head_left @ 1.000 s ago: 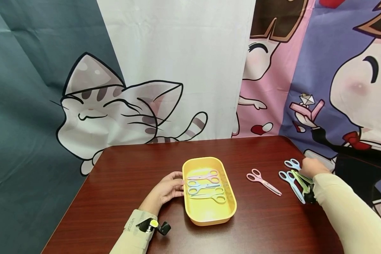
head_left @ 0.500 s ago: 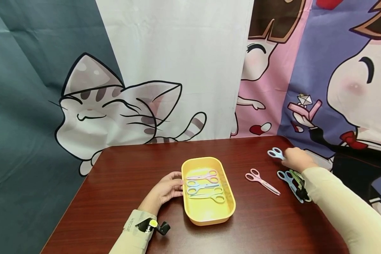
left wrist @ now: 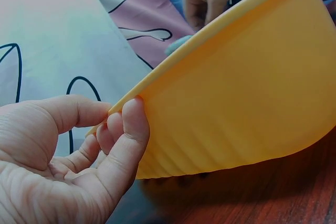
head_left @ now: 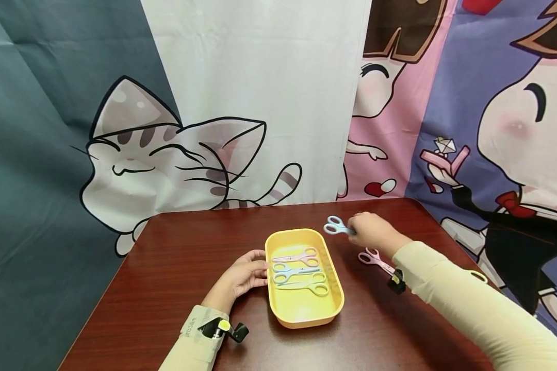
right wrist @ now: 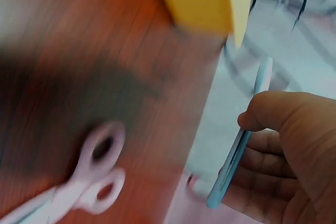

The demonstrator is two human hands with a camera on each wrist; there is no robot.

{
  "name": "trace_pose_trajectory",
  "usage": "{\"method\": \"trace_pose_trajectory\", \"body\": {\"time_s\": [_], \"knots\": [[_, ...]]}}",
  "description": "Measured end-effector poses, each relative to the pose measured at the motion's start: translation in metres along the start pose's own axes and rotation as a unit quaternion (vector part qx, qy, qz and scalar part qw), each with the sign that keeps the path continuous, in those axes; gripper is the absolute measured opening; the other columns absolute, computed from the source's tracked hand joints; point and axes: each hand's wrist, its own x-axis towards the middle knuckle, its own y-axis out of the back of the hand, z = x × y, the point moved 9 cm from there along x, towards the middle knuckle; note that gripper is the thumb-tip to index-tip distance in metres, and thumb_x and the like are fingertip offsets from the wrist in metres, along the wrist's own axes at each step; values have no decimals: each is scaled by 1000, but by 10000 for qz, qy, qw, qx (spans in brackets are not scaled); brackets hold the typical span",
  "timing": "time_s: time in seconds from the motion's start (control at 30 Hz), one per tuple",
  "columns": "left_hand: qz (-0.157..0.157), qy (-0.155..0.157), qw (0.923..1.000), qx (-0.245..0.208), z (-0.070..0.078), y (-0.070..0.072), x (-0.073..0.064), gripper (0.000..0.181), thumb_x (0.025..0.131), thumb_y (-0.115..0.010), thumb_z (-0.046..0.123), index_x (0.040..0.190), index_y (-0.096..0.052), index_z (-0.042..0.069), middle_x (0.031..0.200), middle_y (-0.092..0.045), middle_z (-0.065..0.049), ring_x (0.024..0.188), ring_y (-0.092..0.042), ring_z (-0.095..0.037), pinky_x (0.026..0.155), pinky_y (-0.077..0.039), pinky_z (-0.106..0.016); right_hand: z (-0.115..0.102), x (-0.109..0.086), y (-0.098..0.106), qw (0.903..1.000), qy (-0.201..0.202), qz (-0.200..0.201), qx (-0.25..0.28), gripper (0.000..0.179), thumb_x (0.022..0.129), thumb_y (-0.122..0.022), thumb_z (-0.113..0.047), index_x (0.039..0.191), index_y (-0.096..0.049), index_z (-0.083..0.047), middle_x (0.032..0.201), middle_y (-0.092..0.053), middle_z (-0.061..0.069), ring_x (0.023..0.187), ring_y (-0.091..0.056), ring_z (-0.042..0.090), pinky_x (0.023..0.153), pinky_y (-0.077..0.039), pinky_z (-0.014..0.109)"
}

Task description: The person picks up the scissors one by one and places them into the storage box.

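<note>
My left hand (head_left: 243,275) holds the left side of a yellow plastic tray (head_left: 306,323); in the left wrist view, thumb and fingers pinch its rim (left wrist: 173,61). Inside lie pink scissors (head_left: 301,257), blue scissors (head_left: 288,274) and yellow-green scissors (head_left: 313,286), side by side. My right hand (head_left: 369,229) pinches another pair of light blue scissors (head_left: 338,226) in the air beyond the tray's far right corner, handle loops to the left. In the right wrist view, the scissors (right wrist: 231,166) appear edge-on between thumb and fingers; the blades are largely hidden.
Pink scissors (head_left: 373,257) lie on the dark red wooden table (head_left: 204,232) right of the tray, partly under the right wrist. A yellow loop (head_left: 479,276) shows past the right sleeve, which hides the table there. A printed cartoon curtain (head_left: 260,77) hangs behind the table.
My right hand has lifted the light blue scissors from the pile at the right and carried them left towards the tray. The left hand and the tray stay in place.
</note>
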Motion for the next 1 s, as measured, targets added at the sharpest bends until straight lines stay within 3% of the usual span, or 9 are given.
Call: {"method": "trace_pose_trajectory", "body": {"time_s": [0.2, 0.4, 0.63, 0.83, 1.0], "knots": [[13, 6, 10000, 1, 1, 0, 0, 42, 96, -54, -5, 133, -36, 1, 81, -63, -3, 68, -62, -12, 61, -59, -28, -73, 3, -1, 9977, 660, -79, -133, 16, 82, -78, -16, 74, -64, -15, 71, -50, -4, 62, -45, 12, 55, -42, 27], [13, 27, 10000, -38, 0, 0, 0, 40, 95, -55, -5, 131, -37, 2, 81, -64, -3, 68, -62, -13, 61, -59, -28, -122, -2, -10, 9943, 982, -377, -193, 12, 85, -79, -22, 88, -71, -13, 79, -56, -4, 63, -49, 9, 59, -49, 26], [-1, -9, 10000, -12, 1, 0, 0, 41, 95, -55, -5, 131, -37, 2, 81, -64, -3, 68, -61, -12, 61, -59, -28, -160, -12, -22, 9844, 1570, -580, -542, 16, 83, -76, -19, 77, -61, -16, 76, -52, -3, 60, -45, 11, 55, -43, 26], [9, -12, 10000, -4, 2, 0, 0, 45, 96, -54, -6, 136, -33, -2, 82, -64, -3, 67, -62, -11, 60, -59, -28, -177, -22, -46, 9722, 2101, -722, -742, 20, 81, -77, -24, 73, -60, -16, 70, -52, -5, 58, -44, 10, 54, -43, 27], [-5, 15, 10000, -28, 1, -1, -1, 45, 97, -53, -6, 137, -33, -2, 83, -65, -3, 68, -63, -12, 61, -59, -28, -186, -30, -59, 9663, 2303, -834, -791, 20, 77, -76, -21, 69, -58, -16, 68, -53, -4, 56, -44, 10, 51, -44, 27]]}}
